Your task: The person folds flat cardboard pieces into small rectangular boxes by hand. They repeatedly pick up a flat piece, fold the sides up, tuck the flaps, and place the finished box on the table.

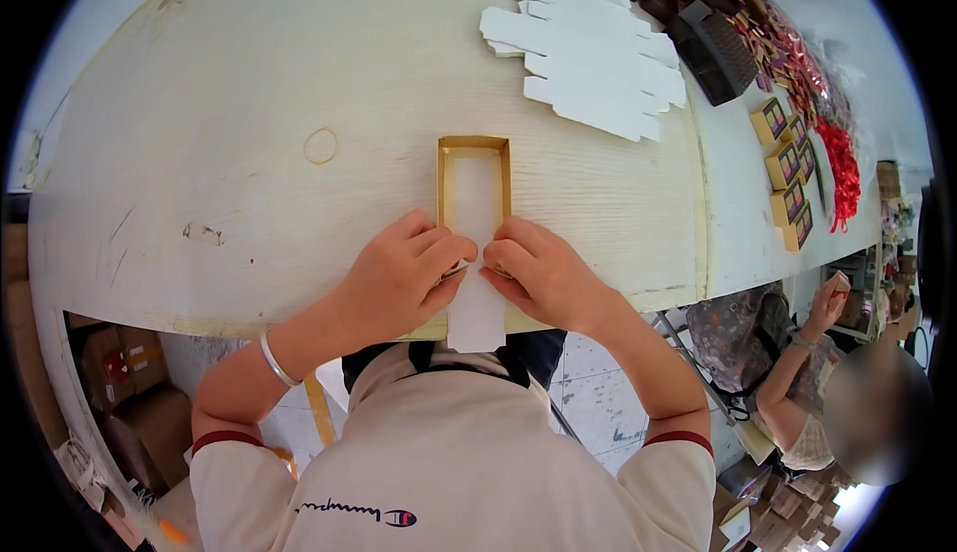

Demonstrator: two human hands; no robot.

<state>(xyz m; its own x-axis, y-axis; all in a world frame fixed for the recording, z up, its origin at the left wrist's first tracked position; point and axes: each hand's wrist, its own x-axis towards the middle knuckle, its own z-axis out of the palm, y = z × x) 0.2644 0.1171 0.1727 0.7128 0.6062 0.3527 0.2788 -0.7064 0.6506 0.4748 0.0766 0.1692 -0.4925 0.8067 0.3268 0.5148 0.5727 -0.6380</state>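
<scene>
A long, narrow box (pixel 475 141), gold on its walls with a white inside, lies on the table in front of me. Its far end stands folded up, while a white flap (pixel 477 323) at the near end lies flat and reaches past the table's edge. My left hand (pixel 407 265) pinches the box's left side near that end, fingers curled over a small folded tab. Opposite it, my right hand (pixel 538 271) grips the right side in the same way, also closed. The fingers partly hide both near corners of the box.
A stack of flat white box blanks (pixel 593 58) lies at the far right. Dark plastic trays (pixel 710 51), small gold boxes (pixel 786 168) and red shredded filler (pixel 842 173) stand farther right. A rubber band (pixel 321 146) lies at left. Another person (pixel 797 402) sits at lower right.
</scene>
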